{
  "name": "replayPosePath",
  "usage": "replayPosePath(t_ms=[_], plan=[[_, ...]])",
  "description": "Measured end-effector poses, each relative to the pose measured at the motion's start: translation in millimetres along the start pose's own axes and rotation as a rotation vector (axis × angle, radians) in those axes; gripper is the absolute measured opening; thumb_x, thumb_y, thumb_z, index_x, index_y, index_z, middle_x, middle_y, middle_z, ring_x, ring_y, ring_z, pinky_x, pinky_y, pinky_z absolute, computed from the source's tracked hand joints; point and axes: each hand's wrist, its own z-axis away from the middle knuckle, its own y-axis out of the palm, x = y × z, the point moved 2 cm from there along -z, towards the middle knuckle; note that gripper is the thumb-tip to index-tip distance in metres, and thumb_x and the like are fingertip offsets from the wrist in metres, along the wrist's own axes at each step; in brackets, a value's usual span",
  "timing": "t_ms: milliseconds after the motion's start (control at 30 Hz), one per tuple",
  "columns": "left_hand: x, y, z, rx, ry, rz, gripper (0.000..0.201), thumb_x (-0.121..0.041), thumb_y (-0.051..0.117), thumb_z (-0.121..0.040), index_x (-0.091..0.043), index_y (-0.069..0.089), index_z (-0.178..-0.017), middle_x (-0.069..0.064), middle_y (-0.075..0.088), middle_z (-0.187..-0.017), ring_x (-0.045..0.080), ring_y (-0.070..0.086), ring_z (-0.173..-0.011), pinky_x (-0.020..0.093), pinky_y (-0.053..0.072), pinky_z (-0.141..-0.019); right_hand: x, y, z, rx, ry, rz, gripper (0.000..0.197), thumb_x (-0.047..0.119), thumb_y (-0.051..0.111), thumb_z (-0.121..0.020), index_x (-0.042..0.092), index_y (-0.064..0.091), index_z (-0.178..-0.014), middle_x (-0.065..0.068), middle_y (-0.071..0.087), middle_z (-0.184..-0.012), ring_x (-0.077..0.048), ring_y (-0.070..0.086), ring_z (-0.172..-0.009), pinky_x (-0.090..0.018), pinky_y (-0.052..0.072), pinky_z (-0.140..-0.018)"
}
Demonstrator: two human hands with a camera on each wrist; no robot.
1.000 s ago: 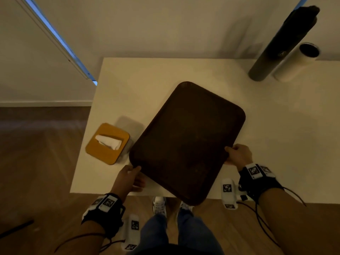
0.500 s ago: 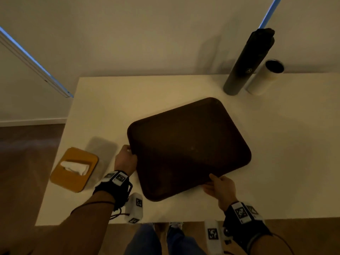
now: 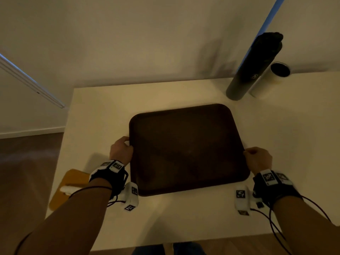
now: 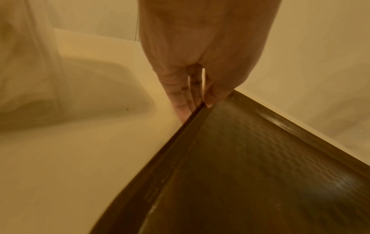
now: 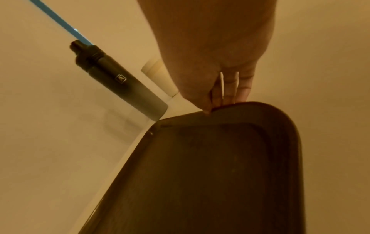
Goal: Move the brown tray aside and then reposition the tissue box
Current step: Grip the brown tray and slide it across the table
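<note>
Brown tray [image 3: 185,150] lies mid-table, nothing in it; my left hand [image 3: 120,149] pinches its 9 o'clock rim, my right hand [image 3: 258,159] its 3 o'clock rim. Tissue box [image 3: 70,188], a tissue poking out, sits at 8 o'clock under my left forearm.

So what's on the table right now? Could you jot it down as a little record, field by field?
Table: white table, against a wall
Tray: brown tray, empty, mid-table
Left hand: left hand grips the tray's left edge, thumb on top of the rim
Right hand: right hand grips the tray's right edge
Tissue box: tissue box at the table's left edge, partly hidden by the left forearm
Bottle: dark bottle upright at the back right
Cup: white cup beside the bottle
</note>
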Motion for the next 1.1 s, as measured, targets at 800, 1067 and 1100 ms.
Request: replayPosePath(t_ms=[800,1067,1100], plan=[[-56,-46,-140,-0.087,0.073,0.014,0.038,-0.011,0.052,-0.085,-0.015,0.065,-0.120,0.006,0.065,-0.076,0.023,0.061,-0.074,0.032,0.051,-0.077,108,40,-63,-0.059,0.019,-0.053,0.027,0.013,0.056,-0.090,0.003,0.071,-0.111,-0.021,0.071,-0.114,-0.038,0.063,-0.107,-0.033,0.045,-0.085],[-60,-47,-148,-0.092,0.092,0.019,0.039,-0.011,0.052,-0.086,-0.014,0.064,-0.124,0.006,0.065,-0.077,0.021,0.061,-0.073,0.031,0.051,-0.077,115,43,-70,-0.084,0.021,-0.042,0.029,0.015,0.055,-0.090,0.005,0.071,-0.112,-0.020,0.071,-0.115,-0.040,0.061,-0.110,-0.038,0.046,-0.092],[-60,-47,-148,-0.095,0.093,0.022,0.039,-0.011,0.052,-0.087,-0.014,0.064,-0.124,0.006,0.065,-0.077,0.022,0.061,-0.073,0.031,0.052,-0.078,116,43,-70,-0.082,0.024,-0.046,0.029,0.015,0.055,-0.090,0.005,0.071,-0.112,-0.020,0.071,-0.115,-0.040,0.061,-0.110,-0.038,0.046,-0.093]])
